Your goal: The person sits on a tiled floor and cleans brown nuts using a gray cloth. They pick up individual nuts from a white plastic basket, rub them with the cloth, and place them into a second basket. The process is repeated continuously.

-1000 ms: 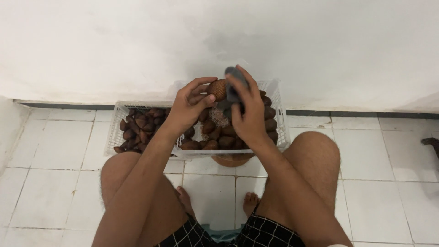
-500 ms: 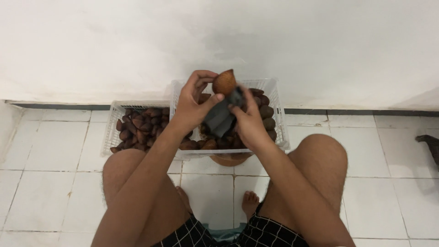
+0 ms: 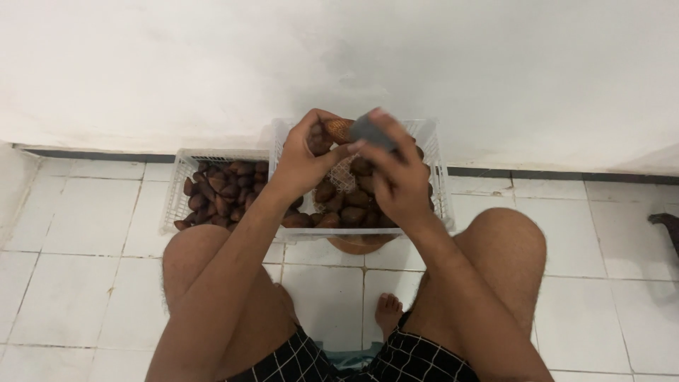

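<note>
My left hand (image 3: 305,157) holds a brown scaly fruit (image 3: 338,130) up over the nearer white basket (image 3: 433,170). My right hand (image 3: 396,178) presses a dark grey cloth (image 3: 369,129) against that fruit. Under both hands the basket is filled with several more brown fruits (image 3: 332,205). The fingers hide much of the held fruit.
A second white basket (image 3: 177,198) with several brown fruits (image 3: 219,187) stands to the left, by the white wall (image 3: 339,56). My bare knees and one foot (image 3: 387,311) rest on the white tiled floor (image 3: 71,283). A round brown object (image 3: 361,245) sits under the nearer basket. A dark object (image 3: 668,225) lies at the right edge.
Both hands have lifted the fruit from basket level up above the rim. The grey cloth has shifted from beneath the fruit to its right side.
</note>
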